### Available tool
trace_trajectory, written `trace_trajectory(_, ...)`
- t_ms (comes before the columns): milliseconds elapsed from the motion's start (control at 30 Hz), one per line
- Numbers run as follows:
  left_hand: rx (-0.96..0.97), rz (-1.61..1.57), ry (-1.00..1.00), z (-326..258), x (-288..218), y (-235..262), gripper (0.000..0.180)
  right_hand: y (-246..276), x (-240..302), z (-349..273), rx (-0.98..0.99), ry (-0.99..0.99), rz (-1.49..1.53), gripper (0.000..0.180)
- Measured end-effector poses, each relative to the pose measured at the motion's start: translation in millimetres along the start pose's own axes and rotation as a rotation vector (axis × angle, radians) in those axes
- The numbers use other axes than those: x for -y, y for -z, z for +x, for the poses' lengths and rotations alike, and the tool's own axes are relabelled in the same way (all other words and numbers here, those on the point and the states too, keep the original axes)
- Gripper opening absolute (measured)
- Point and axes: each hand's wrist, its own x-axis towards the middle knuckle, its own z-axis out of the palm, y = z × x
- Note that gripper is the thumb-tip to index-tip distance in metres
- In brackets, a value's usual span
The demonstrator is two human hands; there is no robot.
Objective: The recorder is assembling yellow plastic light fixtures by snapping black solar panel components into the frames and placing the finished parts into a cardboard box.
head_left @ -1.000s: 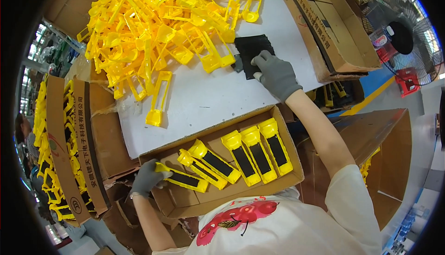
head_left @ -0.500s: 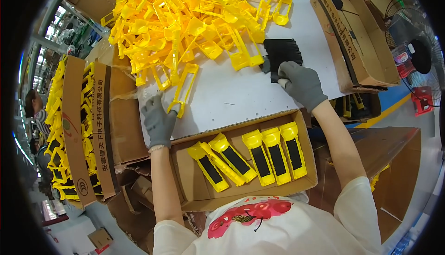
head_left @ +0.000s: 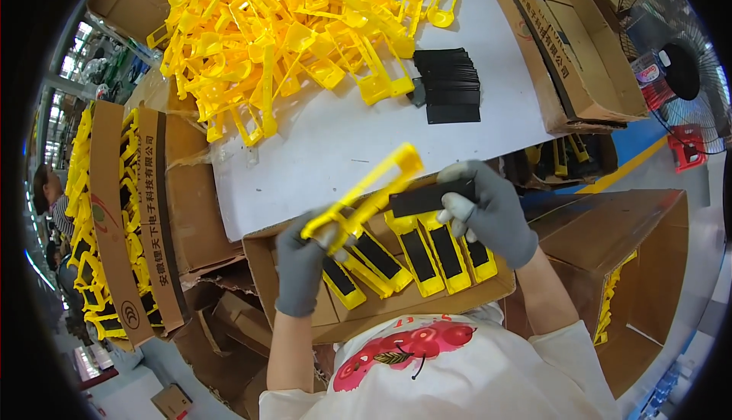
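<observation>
My gloved left hand (head_left: 300,263) is closed on the lower end of a yellow plastic frame (head_left: 364,205), which tilts up to the right. In my gloved right hand (head_left: 492,212) is a flat black rectangular panel (head_left: 425,198), pinched at its right end. The panel's left end is close to the frame; I cannot tell whether they touch. Below both hands stands an open cardboard box (head_left: 347,332) holding several yellow frames with black panels in them (head_left: 418,260). On the white table, a fanned stack of black panels (head_left: 450,88) lies beyond my right hand.
A large heap of loose yellow frames (head_left: 282,35) covers the table's far left. Cardboard trays stand at the left (head_left: 114,222), full of yellow frames, and at the far right (head_left: 587,61). A fan (head_left: 675,61) is at the right, above an open carton (head_left: 610,260).
My left hand has lifted a yellow frame off the table and drawn it over the box. My right hand has brought a black panel from the stack toward that frame.
</observation>
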Motion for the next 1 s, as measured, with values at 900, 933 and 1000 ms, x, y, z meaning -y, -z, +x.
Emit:
trace_trajectory(900, 0.047, -0.04, 0.108, -20.8, 9.4, -42.9, 0.025, -35.9, -32.5, -18.5, -0.146, 0.258, -0.833, 0.03)
trace_trajectory(933, 0.024, -0.036, 0.131, -20.0, 7.4, -45.3, 0.024, -36.2, -32.5, -19.0, -0.186, 0.209, -0.878, 0.035)
trace_trajectory(1000, 0.022, -0.066, 0.131, -23.3, 0.5, -44.5, 0.024, -29.2, -19.8, -20.7, -0.193, 0.157, -0.921, 0.05)
